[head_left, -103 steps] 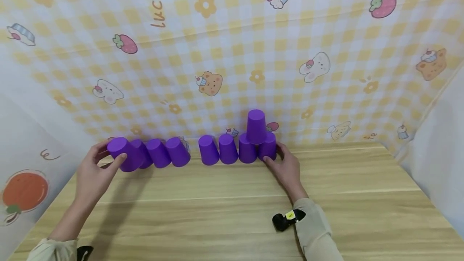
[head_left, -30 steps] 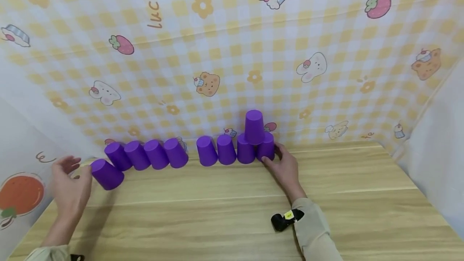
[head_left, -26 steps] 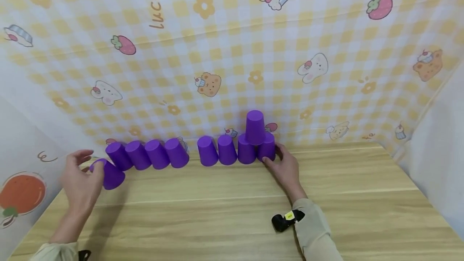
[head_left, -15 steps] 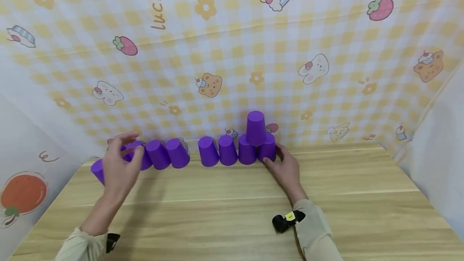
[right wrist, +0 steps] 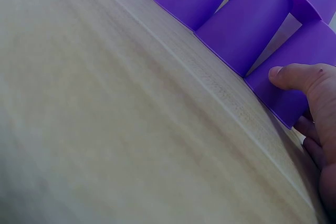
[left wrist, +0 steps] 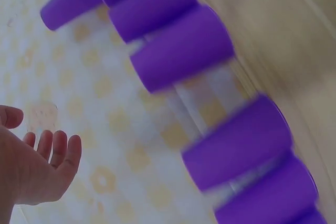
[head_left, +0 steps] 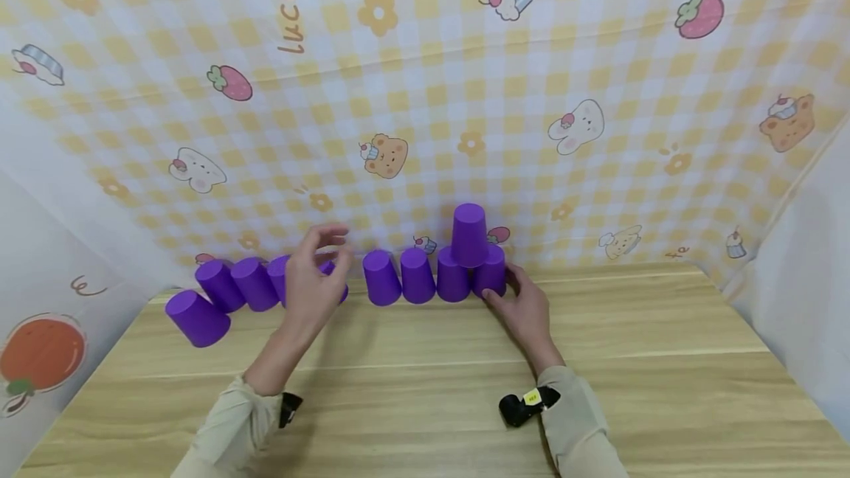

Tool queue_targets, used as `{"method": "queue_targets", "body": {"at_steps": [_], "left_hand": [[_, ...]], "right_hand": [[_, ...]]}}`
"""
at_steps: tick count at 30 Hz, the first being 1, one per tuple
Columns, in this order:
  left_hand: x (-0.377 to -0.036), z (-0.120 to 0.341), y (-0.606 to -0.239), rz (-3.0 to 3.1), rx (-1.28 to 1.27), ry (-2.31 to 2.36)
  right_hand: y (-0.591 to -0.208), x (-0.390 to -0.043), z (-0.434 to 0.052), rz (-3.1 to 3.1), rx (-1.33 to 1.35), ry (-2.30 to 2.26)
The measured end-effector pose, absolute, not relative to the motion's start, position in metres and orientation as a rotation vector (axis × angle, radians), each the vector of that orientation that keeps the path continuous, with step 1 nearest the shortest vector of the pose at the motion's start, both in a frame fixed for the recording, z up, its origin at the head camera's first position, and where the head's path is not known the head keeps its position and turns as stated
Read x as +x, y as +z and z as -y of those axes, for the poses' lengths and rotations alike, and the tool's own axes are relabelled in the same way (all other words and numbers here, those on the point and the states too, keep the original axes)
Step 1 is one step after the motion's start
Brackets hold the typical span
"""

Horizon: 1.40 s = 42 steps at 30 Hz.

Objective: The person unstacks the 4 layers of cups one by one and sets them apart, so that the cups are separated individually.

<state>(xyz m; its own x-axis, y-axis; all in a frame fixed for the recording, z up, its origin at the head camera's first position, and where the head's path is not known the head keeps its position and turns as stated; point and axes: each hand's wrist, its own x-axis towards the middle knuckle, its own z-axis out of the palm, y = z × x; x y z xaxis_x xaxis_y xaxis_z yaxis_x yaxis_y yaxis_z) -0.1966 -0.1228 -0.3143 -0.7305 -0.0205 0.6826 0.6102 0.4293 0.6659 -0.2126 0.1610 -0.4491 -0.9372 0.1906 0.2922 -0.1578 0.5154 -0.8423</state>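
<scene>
**Left hand loose over cup row, right hand on end cup of stack**

Head view: row of upside-down purple cups along the back edge of the wooden surface (head_left: 425,389), against the checked backdrop (head_left: 425,94). Left hand (head_left: 315,282) is raised in front of the fourth cup in the row (head_left: 339,288), fingers loosely spread, holding nothing; whether it touches that cup, can't tell. Three more cups sit to its left, plus a lone cup (head_left: 197,318) set forward at the far left, tilted. Right of the hand: four cups side by side, with a top cup (head_left: 469,234) stacked on the last two. Right hand (head_left: 524,308) rests on the surface, thumb and fingers curled around the rightmost base cup (head_left: 493,271). Black wrist-mounted device (head_left: 521,404) at the right sleeve.

Left wrist view: blurred. Left hand (left wrist: 31,166) open, fingers relaxed and empty, purple cups well clear of the palm.

Right wrist view: right thumb (right wrist: 294,77) presses the wall of the rightmost base cup (right wrist: 283,77), fingers below wrap its far side. Neighbouring cups run off to the upper left along the surface.
</scene>
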Motion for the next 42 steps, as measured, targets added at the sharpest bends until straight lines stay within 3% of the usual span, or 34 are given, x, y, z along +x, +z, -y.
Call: {"method": "queue_targets", "body": {"at_steps": [20,42], "left_hand": [[-0.237,0.012,-0.322,2.309,-0.613,-1.517],[-0.254,-0.011,-0.335,2.371,-0.559,-1.509]], "right_hand": [[-0.450,-0.213,-0.163,2.401,-0.021,1.381],[-0.450,-0.216,-0.162,2.407,-0.024,1.386]]}}
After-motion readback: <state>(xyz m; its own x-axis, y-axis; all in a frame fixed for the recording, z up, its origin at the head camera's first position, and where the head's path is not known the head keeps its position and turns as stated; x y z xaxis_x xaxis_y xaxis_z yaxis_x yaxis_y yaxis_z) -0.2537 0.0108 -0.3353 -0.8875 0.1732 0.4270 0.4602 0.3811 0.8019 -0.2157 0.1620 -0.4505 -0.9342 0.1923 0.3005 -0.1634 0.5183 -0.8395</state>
